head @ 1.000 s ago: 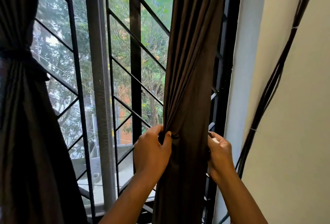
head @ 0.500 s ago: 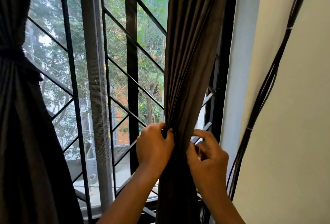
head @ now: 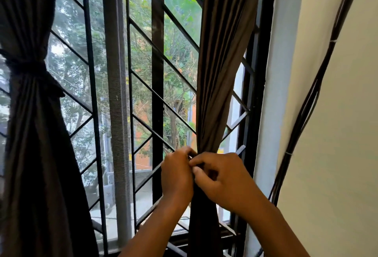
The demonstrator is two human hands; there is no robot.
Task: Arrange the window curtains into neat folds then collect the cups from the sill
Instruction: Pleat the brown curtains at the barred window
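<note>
The right brown curtain [head: 221, 68] hangs in front of the window, gathered into narrow folds at waist height. My left hand [head: 177, 175] grips the gathered bunch from the left. My right hand [head: 221, 177] has come across the front, its fingers curled round the same bunch and touching the left hand. The left brown curtain [head: 30, 134] hangs bunched and bound by a dark tie-back [head: 26, 68]. No cups are in view; the sill [head: 114, 244] shows only a small strip at the bottom.
A black metal grille [head: 157, 72] with diagonal bars covers the window. A bundle of dark cables [head: 306, 105] runs down the cream wall [head: 337, 134] on the right. Trees and a building lie outside.
My right hand swept from the curtain's right edge across to the left, squeezing the cloth into a tight bunch against my left hand. The view shifted slightly.
</note>
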